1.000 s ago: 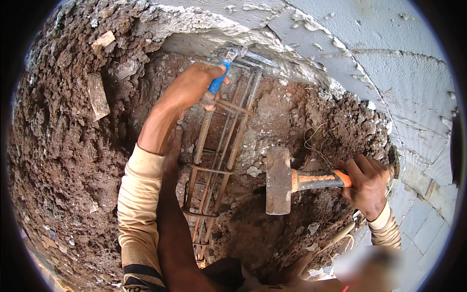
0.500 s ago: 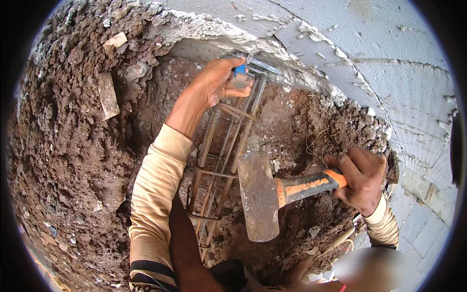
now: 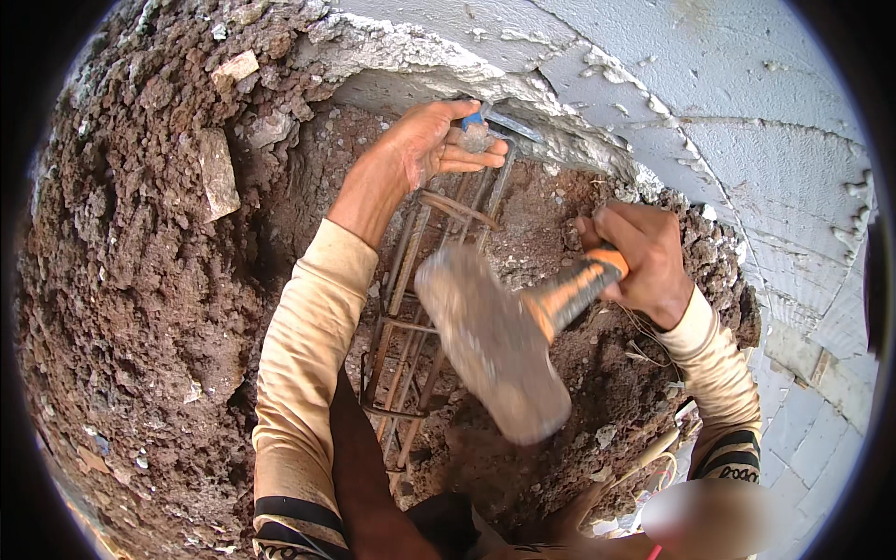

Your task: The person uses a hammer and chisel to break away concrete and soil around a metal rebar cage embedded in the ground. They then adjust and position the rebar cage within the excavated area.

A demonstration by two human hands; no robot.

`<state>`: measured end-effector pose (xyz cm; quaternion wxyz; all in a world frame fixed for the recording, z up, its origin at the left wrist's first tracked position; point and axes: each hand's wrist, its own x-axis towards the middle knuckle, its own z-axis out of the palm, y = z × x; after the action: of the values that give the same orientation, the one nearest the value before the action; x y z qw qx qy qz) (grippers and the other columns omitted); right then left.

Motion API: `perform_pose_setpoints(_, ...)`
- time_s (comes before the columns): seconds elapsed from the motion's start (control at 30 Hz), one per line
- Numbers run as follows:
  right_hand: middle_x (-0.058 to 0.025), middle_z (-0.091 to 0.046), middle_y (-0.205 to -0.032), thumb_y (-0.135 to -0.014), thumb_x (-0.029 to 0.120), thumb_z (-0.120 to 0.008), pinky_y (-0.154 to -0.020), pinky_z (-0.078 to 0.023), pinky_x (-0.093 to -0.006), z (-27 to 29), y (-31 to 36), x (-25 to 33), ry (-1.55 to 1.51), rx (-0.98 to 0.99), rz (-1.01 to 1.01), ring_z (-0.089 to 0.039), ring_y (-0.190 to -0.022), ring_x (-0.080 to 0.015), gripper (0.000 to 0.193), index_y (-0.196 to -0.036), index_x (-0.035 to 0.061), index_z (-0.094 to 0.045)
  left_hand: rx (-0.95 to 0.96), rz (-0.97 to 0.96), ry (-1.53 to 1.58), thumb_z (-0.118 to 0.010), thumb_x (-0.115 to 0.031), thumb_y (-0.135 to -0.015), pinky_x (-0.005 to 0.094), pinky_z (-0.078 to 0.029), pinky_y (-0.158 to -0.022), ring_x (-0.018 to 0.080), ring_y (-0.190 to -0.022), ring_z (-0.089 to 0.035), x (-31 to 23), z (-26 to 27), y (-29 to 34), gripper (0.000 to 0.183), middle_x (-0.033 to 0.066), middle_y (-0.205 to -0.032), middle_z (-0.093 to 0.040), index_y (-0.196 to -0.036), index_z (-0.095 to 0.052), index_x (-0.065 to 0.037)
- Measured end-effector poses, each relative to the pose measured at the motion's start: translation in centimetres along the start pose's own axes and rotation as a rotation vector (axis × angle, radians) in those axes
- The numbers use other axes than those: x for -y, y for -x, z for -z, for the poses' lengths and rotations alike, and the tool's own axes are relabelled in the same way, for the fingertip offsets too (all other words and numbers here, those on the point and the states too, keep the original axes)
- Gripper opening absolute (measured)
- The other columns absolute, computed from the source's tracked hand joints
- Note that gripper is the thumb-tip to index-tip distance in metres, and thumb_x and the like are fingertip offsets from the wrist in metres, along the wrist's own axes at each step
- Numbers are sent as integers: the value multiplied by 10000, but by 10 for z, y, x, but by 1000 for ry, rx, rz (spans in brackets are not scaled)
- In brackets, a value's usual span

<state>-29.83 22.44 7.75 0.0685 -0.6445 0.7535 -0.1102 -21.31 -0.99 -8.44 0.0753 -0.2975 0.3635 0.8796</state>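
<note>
My left hand (image 3: 431, 147) is closed around a steel chisel with a round, battered head (image 3: 477, 139) and a blue band near it. Some of the fingers stretch out beneath that head. The chisel's shaft runs to the broken lower edge of a grey concrete wall (image 3: 411, 58). In my right hand (image 3: 646, 261) is the black-and-orange handle of a sledgehammer (image 3: 495, 341). Its heavy, rusty head is blurred by motion and hangs tilted, apart from the chisel, partly in front of a rusty rebar cage (image 3: 399, 350).
Rough brown earth (image 3: 140, 289) rises on the left, with a flat stone piece (image 3: 218, 175) in it. A thin loose wire (image 3: 644, 353) lies by my right forearm. Smooth grey plaster (image 3: 747, 84) covers the upper right. A pale stick (image 3: 658, 448) sits at the lower right.
My right hand has moved left and farther away with the sledgehammer, whose head has tilted and swung slightly. My left hand and the chisel have shifted a little right.
</note>
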Motion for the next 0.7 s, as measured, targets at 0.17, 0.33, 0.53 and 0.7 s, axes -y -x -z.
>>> perform_pose_setpoints(0.17, -79, -552, -557, -788, 85, -674, -457, -421, -421, 3, -8, 3, 227, 153, -188, -513, -423, -266, 87, -780, 68, -588, -8, 35, -49, -576, -316, -1041, 391, -658, -796, 326, -935, -767, -18, 6, 14, 467, 259, -1147, -698, -1306, -504, 62)
perform_pose_setpoints(0.33, -92, -551, -561, -831, 111, -690, -429, -409, -390, -5, 10, -25, 123, 121, -85, -485, -408, -231, 124, -752, 85, -598, 24, 46, -11, -513, -262, -1070, 395, -658, -816, 335, -911, -775, -6, 0, 6, 557, 301, -1102, -715, -1467, -356, 95)
perform_pose_setpoints(0.53, -46, -529, -519, -886, 153, -699, -395, -390, -377, 9, -20, 7, 69, -134, 7, -509, -406, -193, 207, -719, 83, -598, -7, 9, 50, -629, -285, -1007, 391, -662, -822, 323, -929, -767, -9, 4, 11, 592, 296, -1144, -686, -1425, -436, 87)
perform_pose_setpoints(0.7, -89, -541, -552, -775, 193, -739, -451, -437, -410, -9, -10, -50, 421, 249, -204, -558, -456, -271, 142, -803, 75, -665, 128, 87, 102, -710, -349, -963, 376, -678, -742, 342, -926, -761, -7, -1, 0, 748, 258, -1249, -630, -1459, -367, 93)
